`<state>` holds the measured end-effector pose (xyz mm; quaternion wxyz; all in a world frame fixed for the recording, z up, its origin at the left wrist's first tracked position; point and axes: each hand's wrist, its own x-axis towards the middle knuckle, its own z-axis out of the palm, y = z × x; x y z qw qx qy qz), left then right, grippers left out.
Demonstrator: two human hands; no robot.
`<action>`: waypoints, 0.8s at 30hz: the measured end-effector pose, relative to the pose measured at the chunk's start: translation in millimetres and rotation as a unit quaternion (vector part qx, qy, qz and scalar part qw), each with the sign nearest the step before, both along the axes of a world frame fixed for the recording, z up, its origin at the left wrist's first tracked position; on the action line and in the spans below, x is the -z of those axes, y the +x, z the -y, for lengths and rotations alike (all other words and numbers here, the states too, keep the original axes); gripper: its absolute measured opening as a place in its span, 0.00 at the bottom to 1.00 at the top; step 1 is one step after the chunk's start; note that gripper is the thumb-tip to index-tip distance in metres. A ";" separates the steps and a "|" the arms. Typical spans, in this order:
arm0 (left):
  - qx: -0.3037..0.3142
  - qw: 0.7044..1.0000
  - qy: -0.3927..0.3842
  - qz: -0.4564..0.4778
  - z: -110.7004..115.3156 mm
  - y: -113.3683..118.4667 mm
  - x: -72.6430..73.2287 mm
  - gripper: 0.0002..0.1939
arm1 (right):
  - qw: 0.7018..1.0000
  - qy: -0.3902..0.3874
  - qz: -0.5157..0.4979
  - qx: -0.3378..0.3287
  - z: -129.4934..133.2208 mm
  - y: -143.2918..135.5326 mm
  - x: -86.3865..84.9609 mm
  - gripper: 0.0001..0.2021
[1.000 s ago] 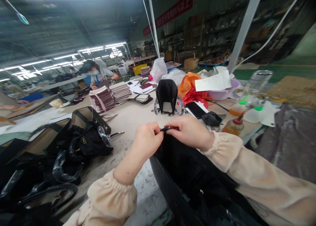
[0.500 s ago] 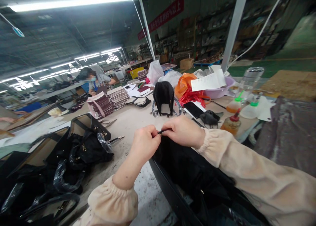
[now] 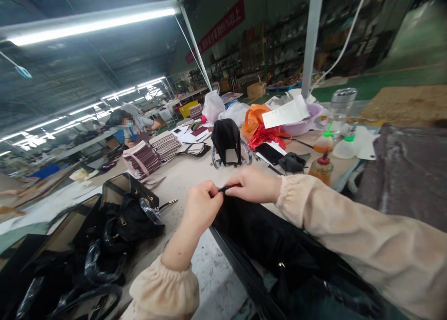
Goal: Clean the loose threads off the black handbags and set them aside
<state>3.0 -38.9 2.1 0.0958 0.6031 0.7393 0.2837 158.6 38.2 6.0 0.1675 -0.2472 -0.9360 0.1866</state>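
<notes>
My left hand (image 3: 203, 205) pinches the black edge at the far end of a large black bag (image 3: 268, 231). Close beside it, my right hand (image 3: 252, 184) is closed on the same edge, fingertips almost touching the left ones. The bag stretches from the hands toward the lower right, its dark lining showing and a small metal zip pull (image 3: 281, 265) hanging inside. Beyond the hands a small black bag (image 3: 226, 136) stands upright with plastic-wrapped handles. What lies under my fingertips is partly hidden.
Several black bags (image 3: 129, 213) with wrapped handles crowd the left side. Stacks of maroon panels (image 3: 141, 159) sit behind them. Toward the right lie a black phone (image 3: 269, 153), a red-capped bottle (image 3: 320, 167) and a purple basin (image 3: 307, 122). A metal post (image 3: 310, 40) rises there; a co-worker (image 3: 131, 124) works far left.
The view has shifted slightly, so the background sits a little further left on the right side. Both hands keep their pinch on the bag's edge, with little movement.
</notes>
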 end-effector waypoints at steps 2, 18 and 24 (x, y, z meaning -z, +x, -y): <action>-0.005 1.000 0.005 -0.003 1.0 0.6 0.1 0.09 | 0.998 -0.066 -0.020 -0.013 -2.7 10.4 1.0 0.18; 0.027 0.999 0.012 -0.015 12.9 0.7 -7.2 0.05 | 0.985 0.127 0.069 0.093 13.7 -10.9 -8.7 0.13; 0.037 0.999 0.028 0.027 51.8 8.7 -11.1 0.38 | 0.975 0.136 0.088 0.151 16.2 -3.6 -9.7 0.13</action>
